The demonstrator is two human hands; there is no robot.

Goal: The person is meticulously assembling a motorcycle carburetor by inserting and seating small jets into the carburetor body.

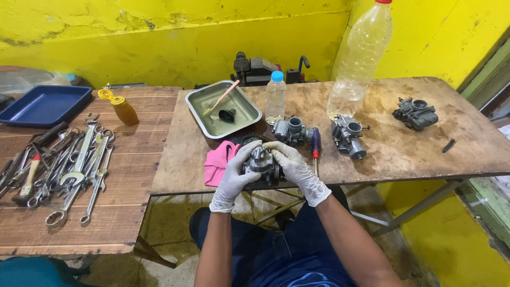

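Both of my hands wear white gloves and grip a grey metal carburetor (260, 162) at the near edge of the wooden table (404, 154). My left hand (234, 178) wraps its left side and my right hand (297, 170) wraps its right side. A pink cloth (218, 162) lies just left of my left hand. A screwdriver with a blue and red handle (315, 146) lies just right of my right hand. Behind my hands sits a second carburetor (289, 130).
A metal tray (199, 103) holds a brush and a black part. Two clear plastic bottles (275, 98) (358, 58) stand behind. Two more carburetors (348, 135) (415, 112) lie to the right. On the left table lie several wrenches (74, 165), an orange bottle (123, 109) and a blue tray (42, 104).
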